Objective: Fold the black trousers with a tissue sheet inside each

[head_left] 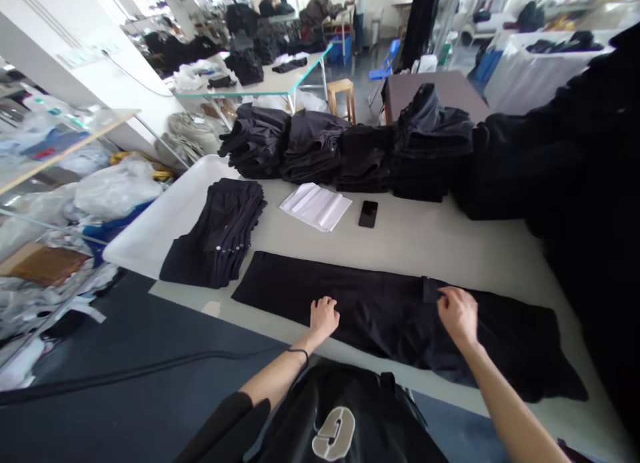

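A pair of dark trousers (pixel 385 303) lies stretched lengthwise across the table in front of me. My left hand (pixel 324 316) rests at its near edge, left of the middle, with bent fingers slightly apart and nothing visible in them. Over the right half of the cloth is my right hand (pixel 459 313), fingers curled near a small flap on the fabric; what its fingertips hold, if anything, is hidden. To the left lies a pile of folded dark trousers (pixel 215 233) with small pale buttons or tags.
Stacks of folded dark garments (pixel 313 146) line the table's far side. White papers (pixel 316 207) and a black phone (pixel 368 214) lie before them. A large dark heap (pixel 575 149) rises at right. Other tables and people stand behind.
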Demonstrator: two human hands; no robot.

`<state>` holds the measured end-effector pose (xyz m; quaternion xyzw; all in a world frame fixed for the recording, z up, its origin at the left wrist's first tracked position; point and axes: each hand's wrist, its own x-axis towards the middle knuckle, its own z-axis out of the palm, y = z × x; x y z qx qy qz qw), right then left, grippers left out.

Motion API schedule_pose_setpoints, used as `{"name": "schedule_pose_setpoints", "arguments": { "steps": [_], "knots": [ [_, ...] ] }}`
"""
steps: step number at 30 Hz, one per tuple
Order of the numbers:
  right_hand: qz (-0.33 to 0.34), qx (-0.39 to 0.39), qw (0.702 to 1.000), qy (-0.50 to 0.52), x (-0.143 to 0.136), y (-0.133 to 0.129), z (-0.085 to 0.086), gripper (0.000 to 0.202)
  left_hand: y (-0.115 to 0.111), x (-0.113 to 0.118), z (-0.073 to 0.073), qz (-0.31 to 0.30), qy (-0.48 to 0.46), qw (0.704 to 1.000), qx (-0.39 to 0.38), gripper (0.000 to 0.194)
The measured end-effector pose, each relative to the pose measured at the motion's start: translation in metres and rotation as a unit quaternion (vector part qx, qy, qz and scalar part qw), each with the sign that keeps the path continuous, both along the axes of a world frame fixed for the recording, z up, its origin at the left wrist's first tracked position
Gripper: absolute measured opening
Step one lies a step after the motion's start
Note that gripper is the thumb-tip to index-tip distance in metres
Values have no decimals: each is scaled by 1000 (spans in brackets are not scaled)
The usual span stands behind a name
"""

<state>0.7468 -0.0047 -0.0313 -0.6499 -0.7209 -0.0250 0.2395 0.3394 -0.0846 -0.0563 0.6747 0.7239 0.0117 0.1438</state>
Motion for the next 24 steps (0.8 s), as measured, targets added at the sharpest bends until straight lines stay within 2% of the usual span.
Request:
{"name": "schedule_pose_setpoints", "arguments": {
  "steps": [1, 3, 5, 8, 12, 16, 19, 22, 24],
  "knots": [
    [49, -15, 999, 5, -31, 5, -3, 27, 17, -13, 9, 4, -21, 1000, -12, 34],
    [93, -49, 994, 10, -86, 14, -15, 27, 56, -44, 24, 11, -65, 998, -10, 29],
    [73, -90, 993, 2, -127, 20, -32, 26, 100, -77, 35, 16, -99, 995, 16, 27],
    [-24, -143, 989, -30, -165, 26, -59, 23, 170, -116, 40, 19, -126, 991, 42, 22],
    [-119, -133, 982, -68, -182, 25, -87, 23, 262, -138, 36, 19, -100, 993, 61, 18],
    [-139, -97, 983, -68, -186, 23, -101, 24, 332, -138, 19, 33, -21, 997, 69, 42],
    [-142, -96, 984, -56, -186, 23, -105, 23, 361, -138, 3, 12, 12, 999, 52, 40],
    [-146, -104, 983, -43, -186, 24, -106, 22, 375, -143, -9, 0, 9, 999, 51, 21],
    [-147, -108, 982, -38, -186, 24, -106, 22, 380, -149, -14, -10, -18, 998, 55, 18]
  ]
}}
